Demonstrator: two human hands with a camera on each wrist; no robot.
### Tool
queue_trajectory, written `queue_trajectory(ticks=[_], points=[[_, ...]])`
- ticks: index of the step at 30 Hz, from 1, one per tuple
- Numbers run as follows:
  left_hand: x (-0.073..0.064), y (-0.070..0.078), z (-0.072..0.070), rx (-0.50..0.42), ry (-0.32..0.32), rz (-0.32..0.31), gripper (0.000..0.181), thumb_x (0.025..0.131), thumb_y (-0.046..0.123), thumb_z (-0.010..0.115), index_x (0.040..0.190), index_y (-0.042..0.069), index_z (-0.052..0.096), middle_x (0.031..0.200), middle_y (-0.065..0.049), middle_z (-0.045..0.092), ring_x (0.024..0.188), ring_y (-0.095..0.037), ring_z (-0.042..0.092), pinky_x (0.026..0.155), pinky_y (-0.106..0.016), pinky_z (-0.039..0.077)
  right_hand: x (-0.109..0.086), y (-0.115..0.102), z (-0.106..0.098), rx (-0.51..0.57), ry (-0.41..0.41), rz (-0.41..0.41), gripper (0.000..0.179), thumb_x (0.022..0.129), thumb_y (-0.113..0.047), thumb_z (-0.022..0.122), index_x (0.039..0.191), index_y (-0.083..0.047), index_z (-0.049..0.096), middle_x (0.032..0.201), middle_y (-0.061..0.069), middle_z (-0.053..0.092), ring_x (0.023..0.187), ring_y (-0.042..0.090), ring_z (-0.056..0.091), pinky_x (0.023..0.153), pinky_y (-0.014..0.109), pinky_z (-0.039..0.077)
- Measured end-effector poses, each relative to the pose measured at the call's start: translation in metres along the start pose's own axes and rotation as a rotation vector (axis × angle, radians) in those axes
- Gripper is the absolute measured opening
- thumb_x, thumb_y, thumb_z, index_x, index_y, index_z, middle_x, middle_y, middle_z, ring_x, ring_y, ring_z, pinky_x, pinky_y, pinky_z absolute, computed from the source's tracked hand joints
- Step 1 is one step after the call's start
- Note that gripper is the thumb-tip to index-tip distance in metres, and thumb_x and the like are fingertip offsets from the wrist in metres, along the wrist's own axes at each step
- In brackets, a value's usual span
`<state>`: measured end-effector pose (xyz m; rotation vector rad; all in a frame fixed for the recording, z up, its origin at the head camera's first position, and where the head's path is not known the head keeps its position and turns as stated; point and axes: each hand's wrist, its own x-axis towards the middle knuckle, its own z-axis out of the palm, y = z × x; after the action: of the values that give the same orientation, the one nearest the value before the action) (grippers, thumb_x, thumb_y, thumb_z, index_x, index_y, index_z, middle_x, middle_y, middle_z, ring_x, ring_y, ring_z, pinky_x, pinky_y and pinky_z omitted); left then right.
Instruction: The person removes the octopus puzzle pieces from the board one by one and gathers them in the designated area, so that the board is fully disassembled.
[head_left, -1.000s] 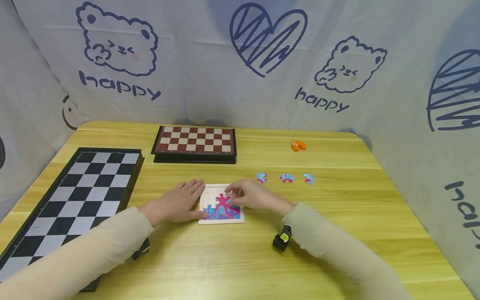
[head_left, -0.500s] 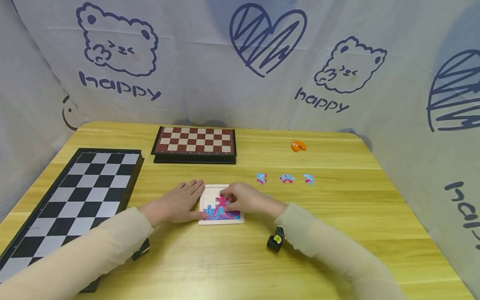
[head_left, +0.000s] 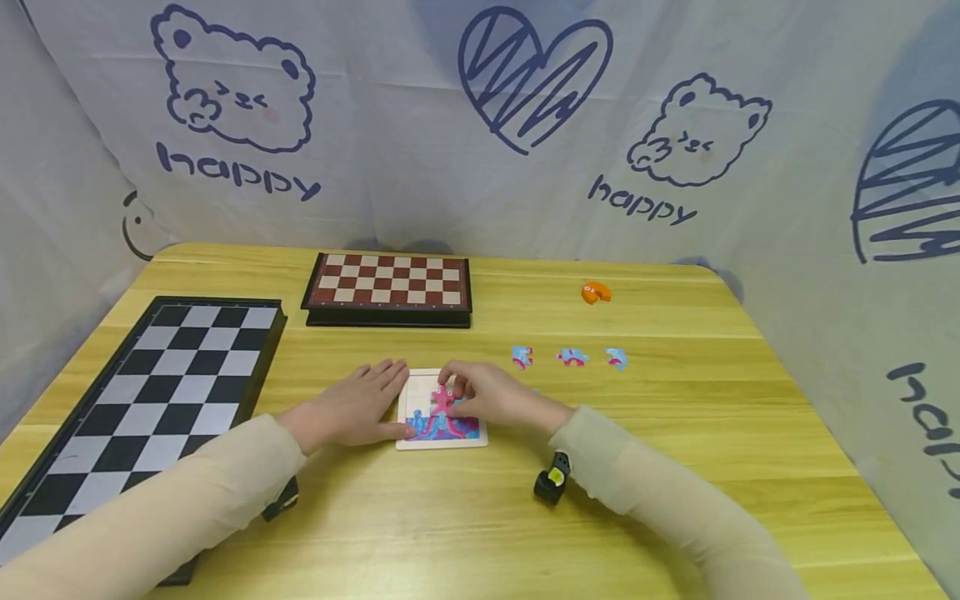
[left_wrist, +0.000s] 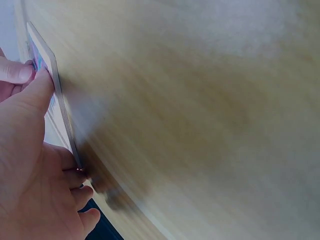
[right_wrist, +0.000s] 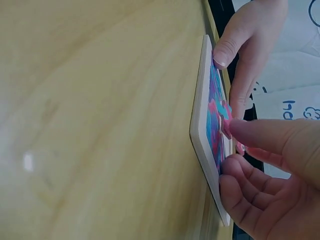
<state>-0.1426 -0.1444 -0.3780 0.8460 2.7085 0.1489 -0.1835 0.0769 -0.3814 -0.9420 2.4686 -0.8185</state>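
Observation:
A small square jigsaw tray [head_left: 418, 385] with a pale rim lies in front of me, its lower part filled with blue, purple and pink pieces. My left hand [head_left: 352, 406] lies along its left side with straight fingers, the thumb on the lower left corner. With thumb and fingers my right hand [head_left: 491, 395] pinches a pink puzzle piece [head_left: 443, 397] over the upper middle of the tray. In the right wrist view that puzzle piece [right_wrist: 228, 121] stands tilted, an edge raised above the pieces below it. The right fingers hide the tray's upper right part.
Three loose blue-and-pink puzzle pieces [head_left: 573, 357] lie in a row beyond the right hand. Farther back is an orange curved object [head_left: 596, 292]. A red-and-white chessboard box [head_left: 390, 283] stands behind the tray, and a large black-and-white chessboard [head_left: 176, 392] lies at left.
My right hand has moved a little left over the tray, and the pink piece in its fingers now tilts up. My left hand has stayed in place.

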Motion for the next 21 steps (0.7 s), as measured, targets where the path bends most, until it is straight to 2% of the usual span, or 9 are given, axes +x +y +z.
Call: queue_trajectory(ticks=[4,11,16,21], points=[[0.0,0.001,-0.001,0.006,-0.005,-0.005,0.087,0.089,0.057,0.046,0.142,-0.008,0.023,0.147,-0.024,0.018,0.134,-0.038,0.016,0.107,-0.05,0.015,-0.001,0.003,0.001,0.095,0.034,0.012,0.021,0.086,-0.008,0.066,0.104,-0.014,0.056,0.079,-0.001,0.057,0.069,0.013,0.052,0.061,0.024,0.045],[-0.001,0.001,-0.002,0.004,-0.005,-0.007,0.087,0.089,0.056,0.047,0.141,-0.008,0.023,0.147,-0.024,0.019,0.134,-0.038,0.017,0.107,-0.05,0.016,-0.001,0.006,0.0,0.179,0.084,0.008,0.016,0.087,-0.007,0.063,0.1,-0.014,0.058,0.074,-0.001,0.058,0.063,0.013,0.052,0.055,0.023,0.043],[-0.001,0.001,-0.002,0.005,-0.002,-0.006,0.086,0.089,0.056,0.047,0.141,-0.008,0.023,0.147,-0.024,0.019,0.134,-0.038,0.017,0.107,-0.05,0.016,-0.009,0.008,-0.011,0.258,0.114,0.011,0.016,0.087,-0.006,0.063,0.101,-0.01,0.059,0.077,0.001,0.06,0.066,0.015,0.055,0.057,0.024,0.046],[-0.002,0.001,-0.002,0.004,0.004,0.001,0.085,0.089,0.054,0.048,0.141,-0.009,0.023,0.147,-0.024,0.019,0.134,-0.038,0.017,0.107,-0.05,0.015,-0.023,0.018,-0.027,0.289,0.152,0.036,0.017,0.086,-0.005,0.064,0.102,-0.007,0.059,0.078,0.004,0.06,0.065,0.017,0.053,0.056,0.026,0.046]])
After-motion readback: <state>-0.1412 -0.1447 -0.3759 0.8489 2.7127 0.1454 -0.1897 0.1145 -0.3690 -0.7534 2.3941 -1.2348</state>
